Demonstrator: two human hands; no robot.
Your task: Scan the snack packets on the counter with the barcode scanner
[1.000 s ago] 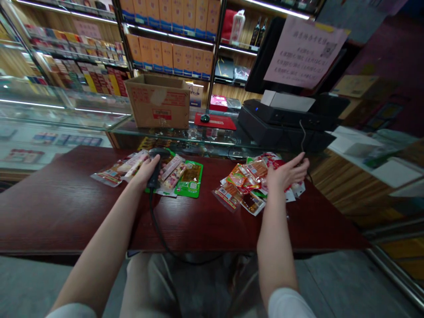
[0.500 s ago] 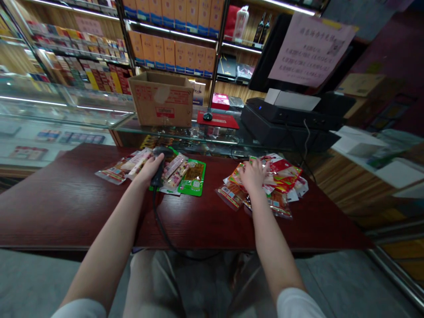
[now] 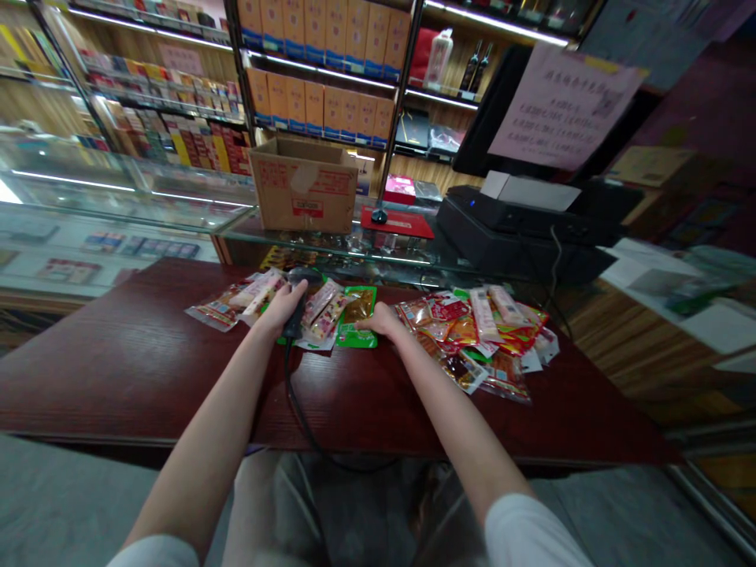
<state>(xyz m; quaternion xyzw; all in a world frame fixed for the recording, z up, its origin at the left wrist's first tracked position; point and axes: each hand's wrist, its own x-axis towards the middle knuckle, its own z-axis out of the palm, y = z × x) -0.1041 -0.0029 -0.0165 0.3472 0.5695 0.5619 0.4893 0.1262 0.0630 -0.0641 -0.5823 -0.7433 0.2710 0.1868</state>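
The left hand point(image 3: 282, 309) gripped a corded barcode scanner point(image 3: 295, 316) above snack packets point(image 3: 322, 305) at lower centre; the right hand point(image 3: 383, 320) lay flat-fingered against a green snack packet point(image 3: 357, 307). Scanning seemed in hand, and that packet looked next for the scanner's head.

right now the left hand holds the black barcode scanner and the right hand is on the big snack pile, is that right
No: the head view shows the right hand with fingers on the green snack packet, not the snack pile. The left hand does hold the black barcode scanner.
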